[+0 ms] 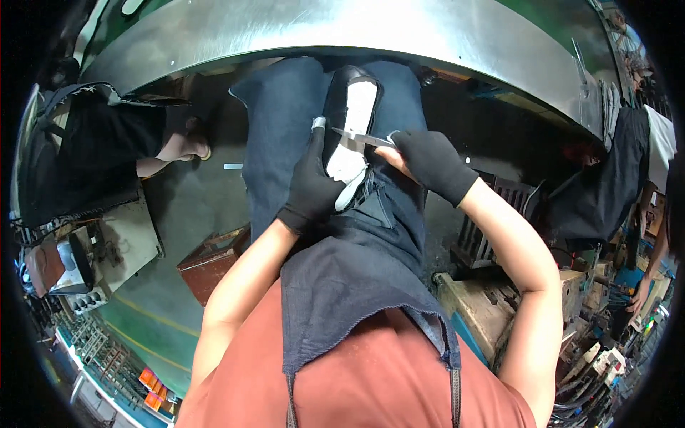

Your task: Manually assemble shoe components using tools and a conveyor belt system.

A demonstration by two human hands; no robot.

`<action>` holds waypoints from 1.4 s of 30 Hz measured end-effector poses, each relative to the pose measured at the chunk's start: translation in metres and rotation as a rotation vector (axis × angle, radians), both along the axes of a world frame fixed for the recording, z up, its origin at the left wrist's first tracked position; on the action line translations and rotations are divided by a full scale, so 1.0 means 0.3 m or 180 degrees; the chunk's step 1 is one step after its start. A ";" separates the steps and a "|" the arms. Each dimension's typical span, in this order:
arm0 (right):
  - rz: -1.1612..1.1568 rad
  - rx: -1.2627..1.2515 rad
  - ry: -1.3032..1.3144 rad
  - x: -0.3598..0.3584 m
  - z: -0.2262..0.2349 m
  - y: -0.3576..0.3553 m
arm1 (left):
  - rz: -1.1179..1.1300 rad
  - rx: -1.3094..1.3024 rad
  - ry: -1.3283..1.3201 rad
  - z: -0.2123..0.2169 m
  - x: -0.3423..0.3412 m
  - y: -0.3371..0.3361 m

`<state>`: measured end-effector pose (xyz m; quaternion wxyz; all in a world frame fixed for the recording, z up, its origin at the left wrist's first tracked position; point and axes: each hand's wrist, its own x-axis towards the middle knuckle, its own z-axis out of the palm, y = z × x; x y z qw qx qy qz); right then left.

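Note:
A black shoe lies lengthwise across my lap, its rounded toe pointing away from me. A white layer runs along the side of it that faces up; I cannot tell whether this is the lining or the bottom. My left hand, in a black glove with light tape on a fingertip, is closed around the shoe's left side near the heel. In my right hand, gloved in black with bare fingertips, is a knife. Its metal blade points left and lies across the white layer at mid-shoe. My right fingers wrap the handle and mostly hide it.
Beyond my knees stands a metal workbench with a curved-looking edge. A brown box sits on the floor at my left. Further left is a person's leg. A dark slatted crate and machinery stand at my right.

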<state>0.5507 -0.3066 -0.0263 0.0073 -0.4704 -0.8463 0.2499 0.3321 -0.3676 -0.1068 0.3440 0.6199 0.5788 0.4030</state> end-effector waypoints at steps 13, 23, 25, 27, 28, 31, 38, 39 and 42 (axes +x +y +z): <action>0.0334 -0.0952 -0.0657 0.086 0.293 0.174 | -0.0057 -0.0921 0.0639 0.042 0.029 0.181; -0.0046 -0.1569 0.0772 0.023 0.031 -0.067 | -0.0551 -0.0717 -0.0450 0.123 -0.058 -0.081; -0.0356 -0.1629 0.0867 0.019 0.061 -0.108 | -0.0668 -0.1293 -0.0479 0.162 -0.076 -0.127; -0.0327 -0.1704 0.0893 0.015 0.069 -0.116 | -0.0629 -0.1845 -0.0990 0.179 -0.066 -0.141; -0.0368 -0.2049 0.1022 0.019 0.069 -0.117 | -0.0525 -0.1911 -0.1154 0.136 -0.060 -0.157; -0.0210 -0.2295 0.0742 -0.010 0.094 -0.083 | -0.0497 -0.1605 0.0387 0.113 -0.039 -0.165; 0.0059 -0.0622 0.0112 -0.026 -0.004 -0.163 | -0.0209 -0.2993 -0.3479 0.085 -0.096 -0.105; 0.0198 -0.0465 0.0332 -0.014 -0.028 -0.161 | -0.0461 -0.2393 -0.2549 -0.052 -0.087 -0.122; -0.0284 -0.1974 0.0594 0.025 0.009 -0.115 | -0.0300 -0.2119 -0.1779 -0.047 -0.037 -0.064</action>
